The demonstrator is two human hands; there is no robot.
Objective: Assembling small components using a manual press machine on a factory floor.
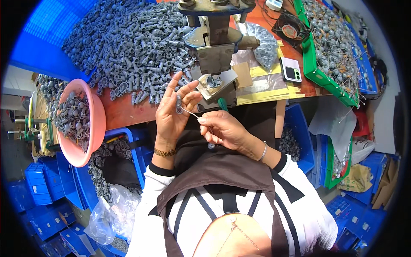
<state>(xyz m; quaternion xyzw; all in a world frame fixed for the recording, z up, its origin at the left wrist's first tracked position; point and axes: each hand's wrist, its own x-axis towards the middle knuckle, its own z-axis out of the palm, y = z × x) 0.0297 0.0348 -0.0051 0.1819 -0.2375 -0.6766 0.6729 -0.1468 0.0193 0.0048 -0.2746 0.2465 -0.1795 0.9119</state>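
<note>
My left hand [173,113] holds a small grey plastic part [179,105] between thumb and fingers, just in front of the metal press [215,51]. My right hand [222,128] pinches a thin metal wire pin [192,113] whose tip reaches the grey part. Both hands hover above my lap and brown apron, at the near edge of the orange workbench [124,113]. A grey part sits in the press fixture [214,81].
A large heap of grey plastic parts [128,38] covers the bench at left. A pink bowl [99,124] of pinned parts stands at left. A green tray [319,75] of assembled parts, a small fan [290,30] and a phone [292,73] lie at right. Blue crates surround the floor.
</note>
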